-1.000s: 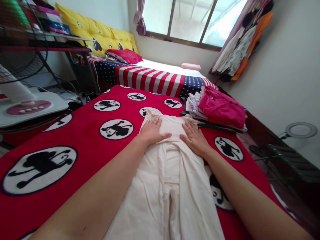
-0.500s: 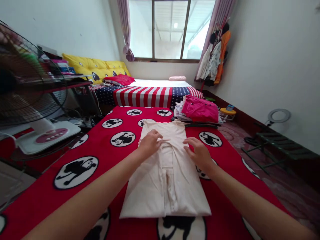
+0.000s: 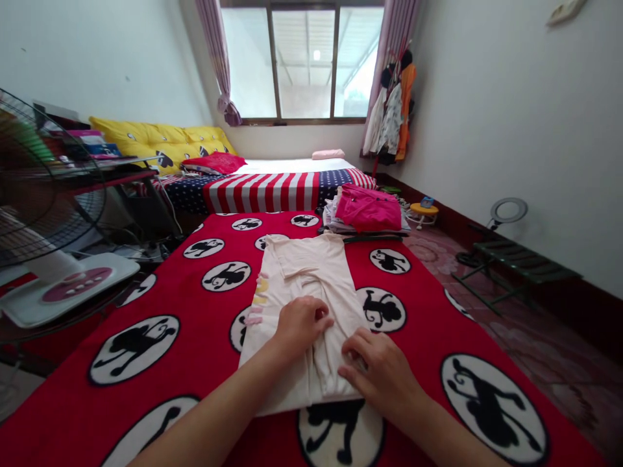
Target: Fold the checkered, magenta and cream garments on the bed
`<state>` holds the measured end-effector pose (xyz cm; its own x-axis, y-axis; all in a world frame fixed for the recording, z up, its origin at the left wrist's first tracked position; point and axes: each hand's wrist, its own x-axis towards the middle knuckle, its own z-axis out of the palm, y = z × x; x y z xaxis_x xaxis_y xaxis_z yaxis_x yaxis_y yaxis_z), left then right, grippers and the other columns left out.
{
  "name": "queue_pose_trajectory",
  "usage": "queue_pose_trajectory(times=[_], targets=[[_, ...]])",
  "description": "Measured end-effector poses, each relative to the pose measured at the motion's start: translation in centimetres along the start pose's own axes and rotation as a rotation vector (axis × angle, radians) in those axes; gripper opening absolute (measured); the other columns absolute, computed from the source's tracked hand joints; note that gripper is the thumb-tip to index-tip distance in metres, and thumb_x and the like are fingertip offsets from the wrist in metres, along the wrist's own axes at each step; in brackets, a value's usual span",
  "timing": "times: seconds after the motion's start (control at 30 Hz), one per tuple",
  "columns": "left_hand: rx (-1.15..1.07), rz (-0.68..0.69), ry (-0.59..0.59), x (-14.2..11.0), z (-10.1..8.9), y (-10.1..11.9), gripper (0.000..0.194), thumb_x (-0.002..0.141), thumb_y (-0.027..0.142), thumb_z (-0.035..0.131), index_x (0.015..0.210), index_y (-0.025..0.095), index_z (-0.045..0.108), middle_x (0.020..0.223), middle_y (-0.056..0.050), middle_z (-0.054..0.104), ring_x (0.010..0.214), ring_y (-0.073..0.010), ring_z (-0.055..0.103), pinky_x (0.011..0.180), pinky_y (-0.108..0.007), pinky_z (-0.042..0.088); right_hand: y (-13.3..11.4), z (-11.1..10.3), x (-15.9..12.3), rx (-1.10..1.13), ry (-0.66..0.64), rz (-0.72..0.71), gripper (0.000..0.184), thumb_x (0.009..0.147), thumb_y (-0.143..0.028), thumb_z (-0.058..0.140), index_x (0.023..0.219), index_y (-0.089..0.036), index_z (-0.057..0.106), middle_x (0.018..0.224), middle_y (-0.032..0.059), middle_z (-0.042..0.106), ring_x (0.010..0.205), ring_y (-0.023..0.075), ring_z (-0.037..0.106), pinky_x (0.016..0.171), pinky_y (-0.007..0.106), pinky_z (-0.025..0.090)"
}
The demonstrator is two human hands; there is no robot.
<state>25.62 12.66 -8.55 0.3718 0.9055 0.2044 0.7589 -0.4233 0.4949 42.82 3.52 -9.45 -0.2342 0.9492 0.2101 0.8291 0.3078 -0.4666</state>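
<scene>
A cream shirt (image 3: 292, 269), its sides folded in, lies on a red blanket (image 3: 189, 292) printed with black monkeys in white circles. Pink and yellow patches show along its left edge. My left hand (image 3: 302, 324) rests on the middle of the shirt, fingers curled in a pinch at a crease of the cloth. At the shirt's lower right edge is my right hand (image 3: 377, 363), its fingers bent and the thumb held apart from them. Part of the shirt's lower half is hidden beneath my hands and left forearm.
Beyond the shirt, a pile of folded clothes (image 3: 367, 209) has a bright pink garment on top. An electric fan (image 3: 73, 279) stands at the left, beside a cluttered desk. On the right are a dark green folding stool (image 3: 520, 259) and a ring light (image 3: 509, 209).
Both hands have moved down the shirt toward me. The shirt's upper folds have shifted, and its patched left edge now shows. The view has turned slightly right.
</scene>
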Motion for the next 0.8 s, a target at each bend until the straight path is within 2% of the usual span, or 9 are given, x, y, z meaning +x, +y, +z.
queue_pose_trajectory(times=[0.2, 0.43, 0.5, 0.6, 0.67, 0.8], targets=[[-0.04, 0.006, 0.021, -0.3, 0.5, 0.2, 0.006, 0.076, 0.025, 0.064, 0.076, 0.023, 0.07, 0.074, 0.001, 0.068, 0.068, -0.0144, 0.059, 0.063, -0.025, 0.037, 0.2, 1.0, 0.2, 0.009, 0.022, -0.072, 0.007, 0.079, -0.015, 0.06, 0.077, -0.02, 0.057, 0.079, 0.0002, 0.06, 0.075, 0.0167, 0.052, 0.073, 0.031, 0.032], [-0.138, 0.055, 0.119, -0.8, -1.2, -0.1, 0.006, 0.077, 0.02, 0.058, 0.072, 0.019, 0.062, 0.072, 0.002, 0.063, 0.064, -0.0115, 0.055, 0.061, -0.023, 0.037, 0.2, 0.7, 0.2, 0.11, 0.148, -0.154, 0.01, 0.08, -0.014, 0.058, 0.074, -0.019, 0.052, 0.072, -0.0006, 0.056, 0.068, 0.0142, 0.048, 0.068, 0.029, 0.03], [-0.11, 0.041, 0.096, -1.0, -1.4, -0.5, 0.006, 0.076, 0.019, 0.058, 0.072, 0.019, 0.062, 0.071, 0.002, 0.063, 0.065, -0.0121, 0.055, 0.06, -0.023, 0.037, 0.2, 0.7, 0.2, 0.131, 0.13, -0.159, 0.01, 0.079, -0.013, 0.058, 0.074, -0.019, 0.051, 0.071, -0.001, 0.055, 0.068, 0.0139, 0.048, 0.067, 0.028, 0.03], [-0.008, -0.006, 0.012, -1.3, -1.4, -0.7, 0.005, 0.075, 0.018, 0.058, 0.072, 0.02, 0.063, 0.069, 0.002, 0.063, 0.064, -0.0137, 0.056, 0.058, -0.024, 0.037, 0.3, 0.8, 0.3, 0.111, 0.032, -0.214, 0.009, 0.077, -0.011, 0.058, 0.075, -0.019, 0.053, 0.074, -0.001, 0.057, 0.07, 0.0139, 0.049, 0.071, 0.029, 0.031], [0.097, -0.002, -0.002, -1.4, -1.3, -0.3, 0.006, 0.075, 0.018, 0.058, 0.072, 0.02, 0.062, 0.072, 0.0, 0.063, 0.067, -0.016, 0.058, 0.058, -0.026, 0.038, 0.4, 1.0, 0.4, 0.093, -0.014, -0.25, 0.008, 0.077, -0.012, 0.058, 0.076, -0.02, 0.055, 0.077, -0.0007, 0.059, 0.072, 0.0142, 0.05, 0.073, 0.03, 0.031], [0.191, 0.185, 0.107, -1.6, -0.9, 1.3, 0.008, 0.077, 0.014, 0.057, 0.079, 0.02, 0.063, 0.094, -0.005, 0.063, 0.093, -0.0211, 0.057, 0.08, -0.032, 0.045, 0.4, 1.1, 0.2, 0.098, -0.032, -0.281, 0.007, 0.078, -0.014, 0.059, 0.078, -0.021, 0.058, 0.079, -0.0003, 0.061, 0.073, 0.0146, 0.051, 0.071, 0.03, 0.032]])
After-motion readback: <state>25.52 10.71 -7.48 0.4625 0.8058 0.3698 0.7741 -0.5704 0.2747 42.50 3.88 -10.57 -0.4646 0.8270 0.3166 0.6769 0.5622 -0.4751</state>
